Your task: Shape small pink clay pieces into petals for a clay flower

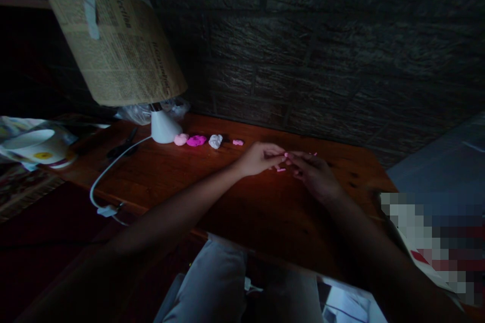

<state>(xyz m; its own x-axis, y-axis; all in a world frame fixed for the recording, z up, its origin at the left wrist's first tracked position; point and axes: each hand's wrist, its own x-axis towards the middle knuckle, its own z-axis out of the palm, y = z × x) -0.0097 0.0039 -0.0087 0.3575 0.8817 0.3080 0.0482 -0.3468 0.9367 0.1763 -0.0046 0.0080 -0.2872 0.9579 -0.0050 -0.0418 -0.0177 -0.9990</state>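
My left hand (261,158) and my right hand (312,171) meet above the wooden table, fingertips pinched together. Between them is a small bit of pink modelling clay (286,155), mostly covered by the fingers. Small pink clay strips (281,169) lie on the wood just beneath my hands, partly hidden. Left of my left hand rests a short pink clay piece (238,142). Farther left, in a row, are a white clay lump (215,141), a magenta clay lump (196,140) and a pale pink clay lump (181,139).
A lamp with a newsprint shade (125,50) stands on the table (257,212) at the back left, its white cord (99,176) hanging over the front edge. Scissors (125,146) and a white cup (38,146) are farther left. A dark brick wall (303,60) rises behind.
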